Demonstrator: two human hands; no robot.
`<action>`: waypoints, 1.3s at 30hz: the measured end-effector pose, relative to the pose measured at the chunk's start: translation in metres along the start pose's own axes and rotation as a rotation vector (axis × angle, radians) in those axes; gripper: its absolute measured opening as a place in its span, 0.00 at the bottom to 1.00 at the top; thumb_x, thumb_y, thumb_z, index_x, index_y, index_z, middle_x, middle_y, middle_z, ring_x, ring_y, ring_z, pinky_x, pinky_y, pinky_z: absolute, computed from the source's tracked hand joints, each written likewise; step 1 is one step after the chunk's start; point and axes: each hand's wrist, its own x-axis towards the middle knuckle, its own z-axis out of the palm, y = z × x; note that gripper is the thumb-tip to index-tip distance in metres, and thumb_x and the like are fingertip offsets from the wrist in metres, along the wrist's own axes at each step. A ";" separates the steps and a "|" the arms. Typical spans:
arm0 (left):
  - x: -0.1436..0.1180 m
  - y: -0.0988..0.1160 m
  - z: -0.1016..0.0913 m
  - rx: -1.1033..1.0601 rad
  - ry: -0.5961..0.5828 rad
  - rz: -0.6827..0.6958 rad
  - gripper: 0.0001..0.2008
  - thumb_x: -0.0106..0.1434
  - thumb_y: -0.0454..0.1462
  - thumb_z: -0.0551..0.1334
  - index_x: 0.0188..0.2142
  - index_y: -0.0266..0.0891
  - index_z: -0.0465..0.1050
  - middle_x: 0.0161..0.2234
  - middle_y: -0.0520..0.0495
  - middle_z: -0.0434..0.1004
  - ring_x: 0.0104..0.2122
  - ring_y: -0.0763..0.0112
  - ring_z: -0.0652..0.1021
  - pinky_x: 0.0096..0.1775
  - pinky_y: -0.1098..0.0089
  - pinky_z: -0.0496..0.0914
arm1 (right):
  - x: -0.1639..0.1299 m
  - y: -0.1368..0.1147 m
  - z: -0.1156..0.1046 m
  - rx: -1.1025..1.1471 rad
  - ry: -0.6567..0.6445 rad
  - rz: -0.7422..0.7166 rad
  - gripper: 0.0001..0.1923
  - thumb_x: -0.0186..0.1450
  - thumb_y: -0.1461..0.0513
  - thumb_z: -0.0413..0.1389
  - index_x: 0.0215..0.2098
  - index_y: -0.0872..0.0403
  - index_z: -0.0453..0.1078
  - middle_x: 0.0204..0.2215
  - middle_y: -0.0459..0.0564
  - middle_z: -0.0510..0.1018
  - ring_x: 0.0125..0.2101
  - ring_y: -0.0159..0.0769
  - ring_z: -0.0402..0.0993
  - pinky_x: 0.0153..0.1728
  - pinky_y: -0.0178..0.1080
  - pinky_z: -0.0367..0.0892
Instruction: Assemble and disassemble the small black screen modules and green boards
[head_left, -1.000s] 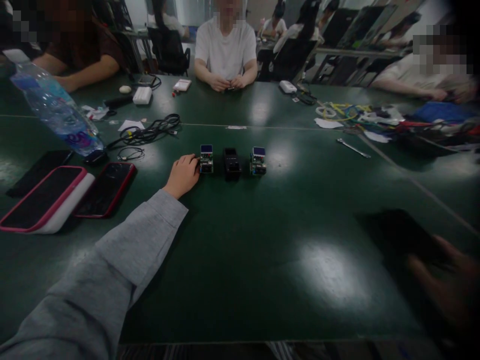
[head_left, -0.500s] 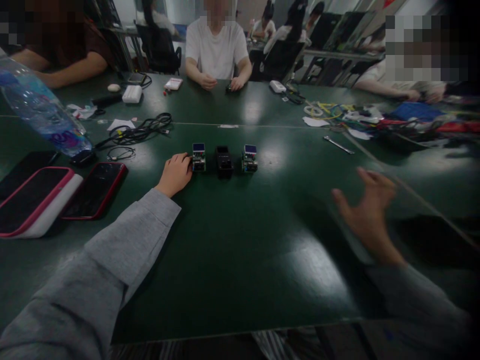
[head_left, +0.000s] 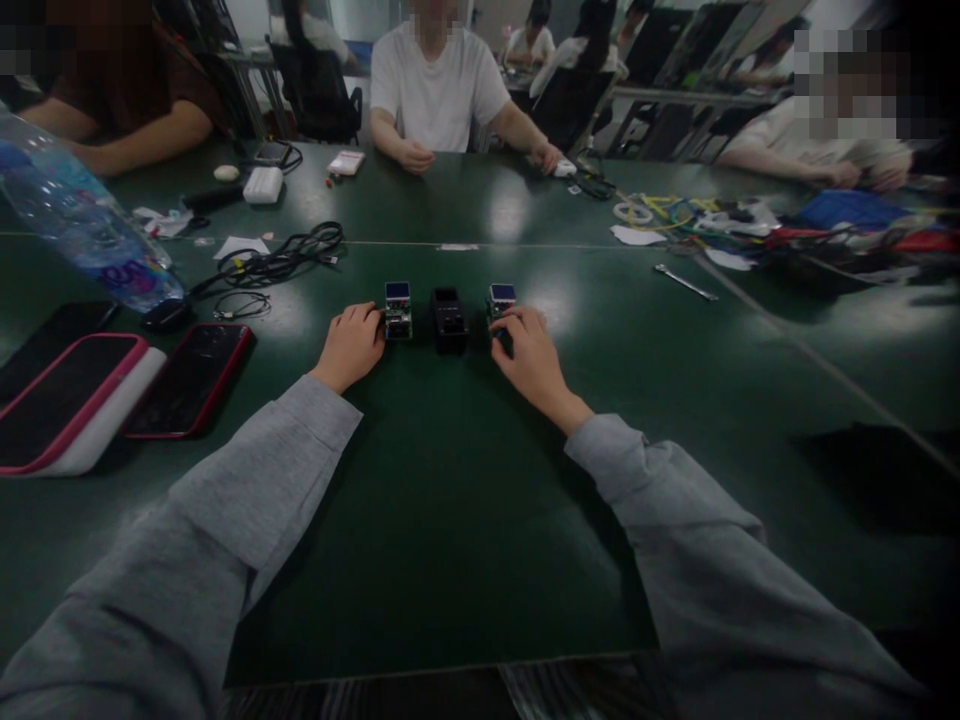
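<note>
Three small devices stand in a row on the dark green table [head_left: 420, 560]. On the left is a small circuit board module [head_left: 398, 312] with a little screen on top. A black plastic case [head_left: 450, 320] stands in the middle, and a second circuit board module [head_left: 501, 296] on the right. My left hand [head_left: 350, 345] is closed, its curled fingertips against the left module's side. My right hand [head_left: 527, 355] has its fingers bent at the right module, covering its lower part; the exact contact of the thumb is hard to see.
At left lie phones with red cases [head_left: 191, 380], a tilted water bottle [head_left: 90, 220] and black cables [head_left: 285, 258]. A wrench [head_left: 685, 283] and a heap of coloured wires [head_left: 795, 235] are at right. A person [head_left: 442, 95] sits opposite, others at the sides.
My right hand has swung in from the right, where it was open in the air, to the right module. My left hand has stayed put. The person opposite has reached toward a white object.
</note>
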 end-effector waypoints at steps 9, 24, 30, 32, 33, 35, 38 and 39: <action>0.001 -0.004 0.002 -0.024 -0.006 0.007 0.18 0.70 0.37 0.52 0.56 0.34 0.69 0.59 0.33 0.69 0.59 0.50 0.69 0.57 0.48 0.66 | 0.005 0.011 0.010 0.427 0.168 0.295 0.11 0.65 0.65 0.48 0.45 0.52 0.63 0.41 0.53 0.75 0.43 0.42 0.74 0.47 0.48 0.70; 0.001 -0.002 -0.001 -0.017 -0.016 -0.001 0.19 0.70 0.37 0.51 0.56 0.33 0.69 0.60 0.33 0.68 0.59 0.50 0.69 0.58 0.49 0.65 | 0.003 0.013 0.010 0.365 0.216 0.322 0.16 0.66 0.52 0.57 0.46 0.52 0.63 0.39 0.53 0.75 0.40 0.42 0.75 0.43 0.47 0.71; 0.001 -0.002 0.000 -0.020 -0.018 -0.001 0.19 0.70 0.37 0.51 0.56 0.33 0.68 0.60 0.32 0.68 0.59 0.49 0.69 0.58 0.48 0.65 | 0.003 0.011 0.006 0.331 0.205 0.288 0.16 0.67 0.53 0.56 0.49 0.52 0.62 0.40 0.54 0.75 0.40 0.41 0.75 0.42 0.46 0.72; 0.001 -0.003 0.000 -0.032 -0.020 -0.001 0.19 0.70 0.37 0.51 0.56 0.34 0.69 0.60 0.32 0.68 0.59 0.49 0.69 0.58 0.47 0.65 | 0.003 0.011 0.005 0.346 0.202 0.305 0.18 0.67 0.52 0.56 0.49 0.52 0.62 0.41 0.54 0.75 0.39 0.41 0.75 0.41 0.45 0.73; 0.001 -0.003 0.000 -0.036 -0.021 0.000 0.19 0.70 0.37 0.51 0.56 0.34 0.68 0.60 0.33 0.68 0.59 0.49 0.68 0.58 0.47 0.65 | 0.003 0.011 0.005 0.356 0.204 0.320 0.18 0.67 0.51 0.56 0.49 0.52 0.61 0.41 0.54 0.75 0.39 0.41 0.75 0.40 0.45 0.73; 0.001 -0.003 0.000 -0.032 -0.018 0.001 0.19 0.70 0.36 0.51 0.56 0.35 0.68 0.60 0.34 0.68 0.59 0.50 0.68 0.58 0.47 0.65 | 0.003 0.012 0.005 0.379 0.211 0.355 0.19 0.67 0.50 0.56 0.50 0.51 0.61 0.41 0.54 0.75 0.37 0.40 0.75 0.38 0.44 0.73; 0.001 -0.002 -0.001 -0.012 -0.020 0.001 0.19 0.70 0.37 0.51 0.57 0.34 0.68 0.60 0.33 0.68 0.59 0.50 0.69 0.58 0.48 0.65 | 0.003 0.016 0.008 0.414 0.222 0.409 0.18 0.67 0.50 0.54 0.49 0.51 0.61 0.39 0.53 0.75 0.34 0.38 0.75 0.35 0.42 0.72; 0.000 -0.002 -0.001 -0.007 -0.022 0.000 0.19 0.70 0.37 0.51 0.57 0.33 0.68 0.60 0.33 0.68 0.59 0.50 0.69 0.58 0.49 0.66 | 0.003 0.018 0.010 0.427 0.228 0.432 0.17 0.68 0.51 0.53 0.49 0.51 0.61 0.39 0.53 0.75 0.34 0.38 0.75 0.34 0.42 0.72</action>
